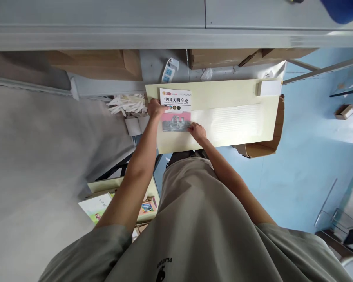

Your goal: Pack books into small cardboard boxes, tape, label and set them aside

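A paperback book with a white, pink and grey cover lies face up on the left part of a pale yellow board. My left hand is closed on the book's left edge, its thumb lying over the cover. At the lower right corner, the fingers of my right hand pinch the book. To the right of it, a whitish translucent sheet with fine parallel lines lies on the board. A small white box sits at the board's far right corner.
Beyond the board are a power strip and cardboard boxes under a grey shelf edge. White strips bunch up left of the board. An open carton is below its right end. More books lie at lower left.
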`<state>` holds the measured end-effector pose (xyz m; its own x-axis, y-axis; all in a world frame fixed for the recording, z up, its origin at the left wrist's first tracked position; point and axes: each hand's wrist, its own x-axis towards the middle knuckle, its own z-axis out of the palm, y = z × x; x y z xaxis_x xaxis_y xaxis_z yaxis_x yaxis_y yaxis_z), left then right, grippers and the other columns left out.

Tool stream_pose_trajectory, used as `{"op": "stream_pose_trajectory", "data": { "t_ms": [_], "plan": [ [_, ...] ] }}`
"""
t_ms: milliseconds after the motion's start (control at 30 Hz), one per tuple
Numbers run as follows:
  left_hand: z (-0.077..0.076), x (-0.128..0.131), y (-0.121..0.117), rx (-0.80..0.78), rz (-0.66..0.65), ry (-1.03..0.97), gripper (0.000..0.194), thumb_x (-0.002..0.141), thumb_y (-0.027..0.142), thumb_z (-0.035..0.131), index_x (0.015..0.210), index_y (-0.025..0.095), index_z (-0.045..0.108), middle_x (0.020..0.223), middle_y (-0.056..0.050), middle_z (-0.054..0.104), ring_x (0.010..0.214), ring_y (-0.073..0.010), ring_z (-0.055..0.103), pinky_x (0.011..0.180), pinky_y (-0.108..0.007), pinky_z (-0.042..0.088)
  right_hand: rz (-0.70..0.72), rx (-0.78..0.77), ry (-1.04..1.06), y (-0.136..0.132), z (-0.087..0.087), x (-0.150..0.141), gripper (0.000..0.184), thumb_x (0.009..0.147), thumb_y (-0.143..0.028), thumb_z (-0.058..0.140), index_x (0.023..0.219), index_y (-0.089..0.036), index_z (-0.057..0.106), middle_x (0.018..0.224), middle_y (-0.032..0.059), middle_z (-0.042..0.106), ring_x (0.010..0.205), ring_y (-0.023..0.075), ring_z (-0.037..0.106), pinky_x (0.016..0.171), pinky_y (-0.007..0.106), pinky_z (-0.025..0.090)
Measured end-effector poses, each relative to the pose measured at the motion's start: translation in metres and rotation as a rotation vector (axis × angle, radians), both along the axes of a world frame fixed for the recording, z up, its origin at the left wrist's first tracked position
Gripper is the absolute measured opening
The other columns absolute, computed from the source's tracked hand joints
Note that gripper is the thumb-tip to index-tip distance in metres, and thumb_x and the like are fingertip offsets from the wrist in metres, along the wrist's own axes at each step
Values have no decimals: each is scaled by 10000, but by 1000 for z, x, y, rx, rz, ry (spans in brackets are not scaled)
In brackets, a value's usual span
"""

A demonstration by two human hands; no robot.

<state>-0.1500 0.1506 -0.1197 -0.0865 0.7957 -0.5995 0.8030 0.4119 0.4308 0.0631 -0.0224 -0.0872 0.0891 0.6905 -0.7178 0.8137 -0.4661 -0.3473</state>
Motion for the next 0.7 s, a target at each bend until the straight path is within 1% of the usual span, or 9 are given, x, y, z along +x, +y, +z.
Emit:
{"op": "stream_pose_trajectory", "data": {
  "t_ms": [100,233,333,367,433,533,600,667,700],
  "plan": [
    [-4,-6,4,-16,59,-37,456,785,506,1010,1031,185,797,1028,-89,856,1157,-371,837,1099,-481,661,-16,112,82,-10,-13,3,83,1182,-282,681,1154,-226,734,1310,139,824,1178,279,732,1049,364,577],
    [-5,3,3,244,77,-168,331,887,478,938,958,205,764,1062,-85,844,1076,-281,825,1062,-394,666,-24,196,174,-17,-29,7,73,1156,-220,655,1092,-236,686,1245,142,795,1185,287,687,1118,395,565],
    [11,20,5,433,124,-277,350,947,496,947,999,218,741,1111,-77,832,1053,-248,832,1050,-368,669,-12,218,225,-19,-37,8,128,1114,-132,616,1086,-244,672,1262,146,791,1231,296,678,1176,436,561],
    [22,26,5,473,121,-309,371,972,516,946,1019,217,733,1102,-65,823,1046,-239,836,1053,-367,667,-11,222,239,-19,-39,8,145,1105,-117,603,1090,-243,674,1272,150,790,1249,299,678,1193,450,559],
    [55,41,4,531,62,-344,416,1028,564,919,1049,199,719,1049,-37,792,1027,-222,839,1066,-386,660,-15,215,279,-16,-42,8,136,1108,-128,595,1110,-231,684,1285,164,791,1277,303,683,1219,471,555],
    [121,66,-11,659,-127,-318,459,1106,611,829,1056,164,742,1030,-25,732,1012,-192,819,1041,-417,648,-84,134,432,-7,-44,18,84,1117,-231,659,1184,-216,708,1242,153,813,1228,291,725,1203,480,583],
    [160,84,-29,775,-186,-310,451,1104,658,803,1063,211,759,1067,-17,730,1035,-198,826,978,-384,668,-204,87,582,-4,-44,41,204,1124,-377,702,1261,-228,722,1224,130,837,1163,270,764,1167,478,620],
    [182,100,-52,774,-140,-381,473,1107,686,785,1142,216,755,1119,-20,778,1061,-199,846,966,-368,689,-341,91,714,-8,-40,81,403,1136,-595,680,1351,-257,724,1279,123,856,1151,255,792,1131,470,653],
    [183,108,-64,737,-90,-429,509,1091,716,793,1172,217,746,1132,-16,800,1073,-204,857,976,-373,701,-399,108,770,-14,-35,107,516,1131,-717,644,1387,-276,722,1318,121,859,1166,254,801,1115,466,665]
  ]
}}
